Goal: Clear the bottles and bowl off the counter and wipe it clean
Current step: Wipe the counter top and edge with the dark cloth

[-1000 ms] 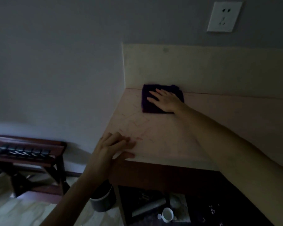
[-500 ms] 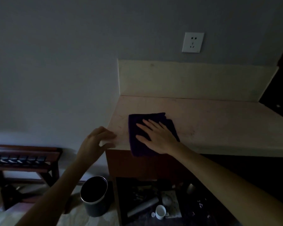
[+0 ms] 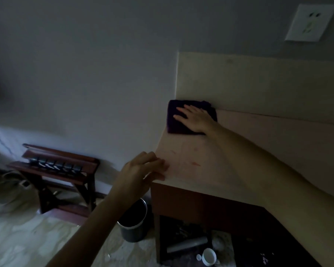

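The dark cloth (image 3: pixel 189 117) lies flat in the far left corner of the counter (image 3: pixel 249 160), touching the back panel (image 3: pixel 258 87). Our right hand (image 3: pixel 196 118) presses on it with the fingers (image 3: pixel 181 109) spread flat. Our left hand (image 3: pixel 141 174) rests at the near left corner, fingers loosely together, thumb on the edge. We see no bottles or bowl on the counter, so we judge the wiping step is in hand. Faint reddish marks (image 3: pixel 196 163) remain nearer us; next we should drag the cloth over them with firm pressure.
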